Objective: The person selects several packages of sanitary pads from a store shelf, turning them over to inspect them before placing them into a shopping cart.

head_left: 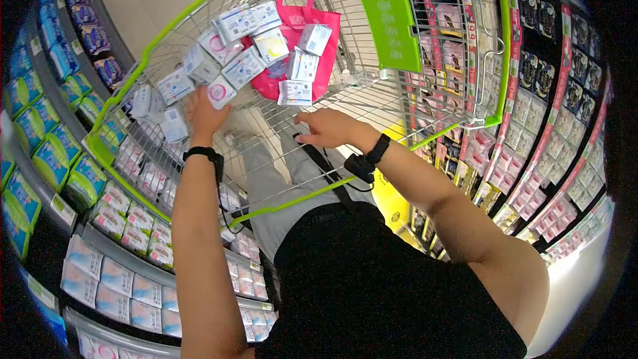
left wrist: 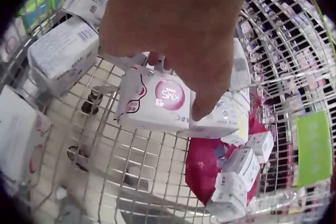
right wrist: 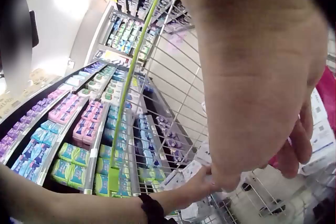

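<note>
White pack (left wrist: 157, 103), marked with a pink circle, is pinched by the left hand (head_left: 205, 114) low inside the cart (head_left: 199, 5), just beside the heap of packs (head_left: 242, 46) lying on the pink bag (head_left: 312, 60). The right hand (head_left: 329, 127) is held relaxed and empty above the cart, near its green handle (head_left: 292, 201). A slip from that light pinch is judged possible; the heap could be toppled if the pack were dropped against it.

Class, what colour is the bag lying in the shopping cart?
Bright pink bag, seen best in the head view.
</note>
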